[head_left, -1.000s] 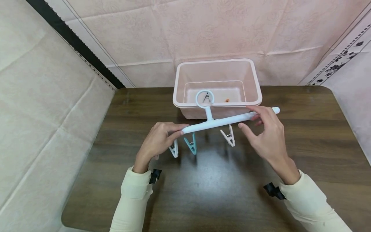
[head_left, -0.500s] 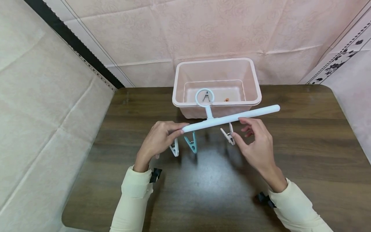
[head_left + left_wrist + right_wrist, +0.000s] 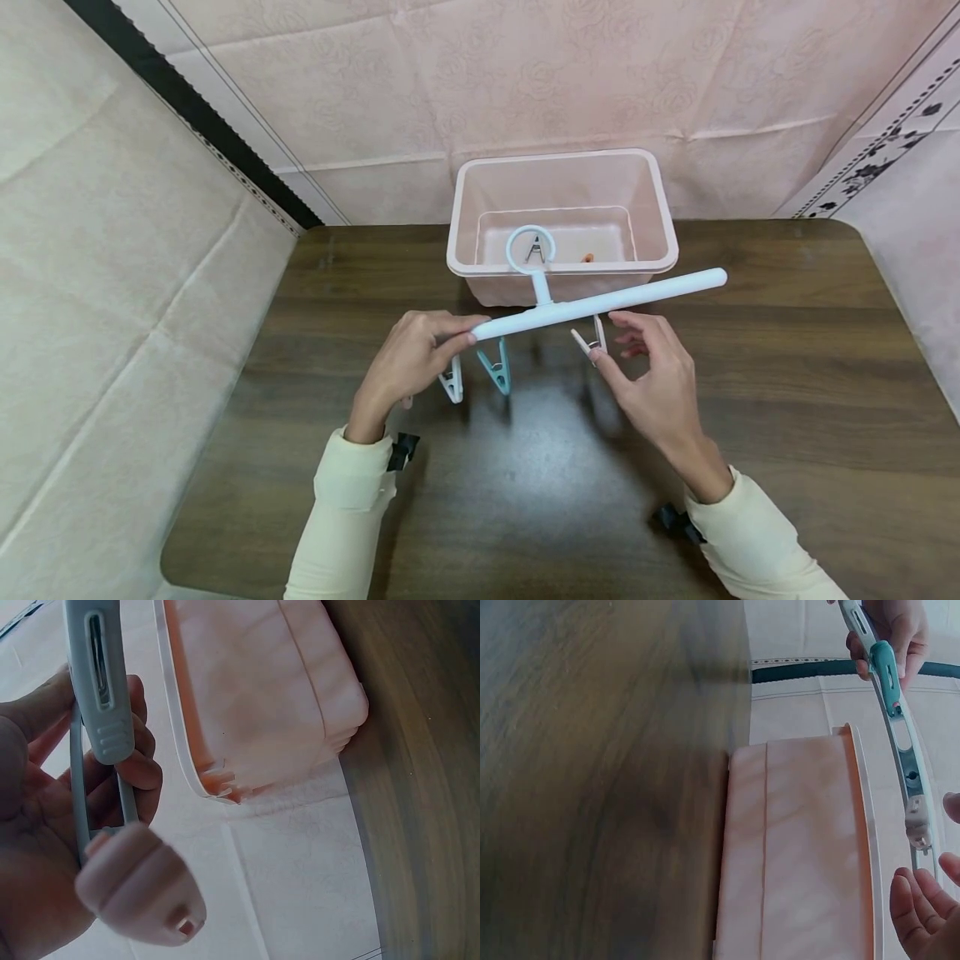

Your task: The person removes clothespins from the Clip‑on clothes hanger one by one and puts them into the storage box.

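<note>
My left hand (image 3: 412, 358) grips the left end of a pale blue clip hanger (image 3: 600, 304), held above the table with its ring hook (image 3: 531, 250) towards the bin. Below the bar hang a white clip (image 3: 452, 383), a teal clip (image 3: 498, 368) and a pinkish-white clip (image 3: 591, 340). Another pink clip (image 3: 142, 889) shows beside the left palm in the left wrist view. My right hand (image 3: 652, 379) is by the pinkish-white clip, thumb and fingers spread apart, the thumb tip overlapping the clip in the head view. The bar's right end sticks out freely past this hand.
Behind the hanger stands a pink plastic bin (image 3: 562, 290) at the table's back edge. Inside lie a small grey clip (image 3: 535, 248) and a small reddish-brown piece (image 3: 588, 258). Patterned cloth hangs behind and at the sides of the wooden table (image 3: 540, 492).
The right hand has come off the bar's right part and moved left and slightly down to the pinkish-white clip. The left hand and the hanger have hardly moved.
</note>
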Available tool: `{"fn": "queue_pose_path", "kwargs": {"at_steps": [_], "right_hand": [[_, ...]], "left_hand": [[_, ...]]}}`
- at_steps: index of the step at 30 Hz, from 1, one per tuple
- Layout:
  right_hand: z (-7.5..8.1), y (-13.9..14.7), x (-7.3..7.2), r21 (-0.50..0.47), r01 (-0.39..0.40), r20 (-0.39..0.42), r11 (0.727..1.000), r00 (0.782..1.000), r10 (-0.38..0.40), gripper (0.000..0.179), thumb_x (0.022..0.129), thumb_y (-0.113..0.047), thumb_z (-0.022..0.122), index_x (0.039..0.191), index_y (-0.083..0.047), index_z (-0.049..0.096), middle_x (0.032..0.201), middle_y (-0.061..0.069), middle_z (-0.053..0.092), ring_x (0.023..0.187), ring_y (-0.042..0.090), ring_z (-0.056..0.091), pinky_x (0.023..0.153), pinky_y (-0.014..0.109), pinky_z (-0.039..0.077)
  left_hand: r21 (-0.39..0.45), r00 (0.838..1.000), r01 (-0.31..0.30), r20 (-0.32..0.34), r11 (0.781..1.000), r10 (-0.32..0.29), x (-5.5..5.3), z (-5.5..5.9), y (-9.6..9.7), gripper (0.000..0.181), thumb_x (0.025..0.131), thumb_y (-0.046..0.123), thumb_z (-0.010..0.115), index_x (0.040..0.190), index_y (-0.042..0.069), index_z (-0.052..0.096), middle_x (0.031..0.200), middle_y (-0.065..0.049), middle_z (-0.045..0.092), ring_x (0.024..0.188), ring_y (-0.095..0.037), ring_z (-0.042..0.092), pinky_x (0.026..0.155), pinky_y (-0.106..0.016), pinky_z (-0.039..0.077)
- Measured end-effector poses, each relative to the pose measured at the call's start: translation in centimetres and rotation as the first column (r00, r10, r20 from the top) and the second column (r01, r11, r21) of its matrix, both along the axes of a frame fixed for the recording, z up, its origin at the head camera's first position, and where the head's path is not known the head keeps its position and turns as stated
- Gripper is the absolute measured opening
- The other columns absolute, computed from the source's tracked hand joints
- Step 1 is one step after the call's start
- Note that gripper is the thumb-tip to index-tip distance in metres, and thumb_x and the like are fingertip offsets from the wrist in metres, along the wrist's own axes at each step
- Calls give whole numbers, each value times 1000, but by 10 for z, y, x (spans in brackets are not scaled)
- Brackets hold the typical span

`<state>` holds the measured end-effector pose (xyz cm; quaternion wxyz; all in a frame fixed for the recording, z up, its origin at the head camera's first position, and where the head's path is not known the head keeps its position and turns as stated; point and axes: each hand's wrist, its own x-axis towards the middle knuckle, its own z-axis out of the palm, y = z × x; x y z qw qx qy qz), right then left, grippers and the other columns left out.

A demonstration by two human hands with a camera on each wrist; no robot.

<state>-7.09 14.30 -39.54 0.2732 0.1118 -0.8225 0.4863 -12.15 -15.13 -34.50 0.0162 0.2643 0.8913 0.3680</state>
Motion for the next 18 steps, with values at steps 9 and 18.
{"fn": "queue_pose_path", "kwargs": {"at_steps": [9, 18], "right_hand": [[-3, -4, 2, -16, 8, 36, 1000, 999, -7, 47, 77, 1, 85, 120, 0, 66, 105, 10, 66, 83, 22, 66, 74, 18, 50], [-3, -8, 3, -30, 38, 68, 999, 997, -36, 45, 77, 2, 85, 117, 2, 65, 99, 9, 70, 76, 15, 65, 68, 15, 49]], "left_hand": [[5, 1000, 5, -7, 1000, -5, 0, 0, 1, 29, 93, 8, 72, 122, 12, 74, 109, -5, 73, 69, -14, 57, 59, -32, 46], [11, 1000, 6, -8, 1000, -6, -1, 0, 2, 30, 93, 7, 72, 122, 11, 74, 109, -4, 73, 69, -13, 58, 60, -32, 47]]}}
